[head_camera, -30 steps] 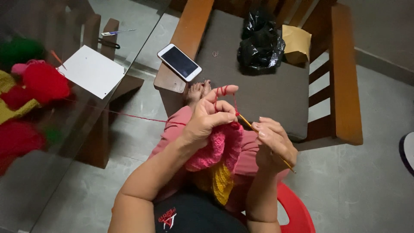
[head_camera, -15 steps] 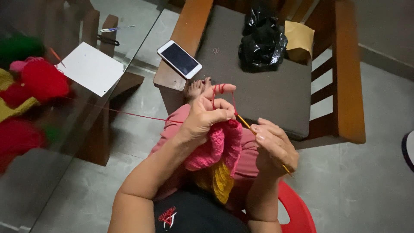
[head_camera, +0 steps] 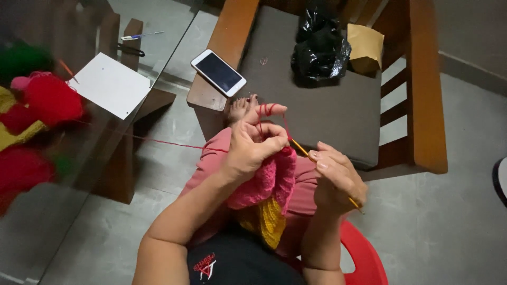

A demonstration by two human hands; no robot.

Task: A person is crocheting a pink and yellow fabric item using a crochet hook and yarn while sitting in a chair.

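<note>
The left hand (head_camera: 252, 149) pinches the top edge of the pink knit (head_camera: 266, 182), with red yarn (head_camera: 266, 110) looped over its raised forefinger so the strand stays taut and feeds evenly. The right hand (head_camera: 338, 177) is closed around a thin hook (head_camera: 302, 150), gripped like a pencil, its tip pointing into the edge of the knit beside the left thumb. The knit hangs over the lap, a yellow part (head_camera: 266, 224) below it, so its weight rests on the legs and not on the hands. The yarn runs off left, low over the floor, toward red balls (head_camera: 50, 100) on the glass tabletop (head_camera: 105, 137), near a white sheet (head_camera: 111, 91). A foot (head_camera: 238, 110) is propped on the chair (head_camera: 422, 105) ahead, by a phone (head_camera: 218, 72), a black bag (head_camera: 319, 50) and a brown packet (head_camera: 364, 48).
</note>
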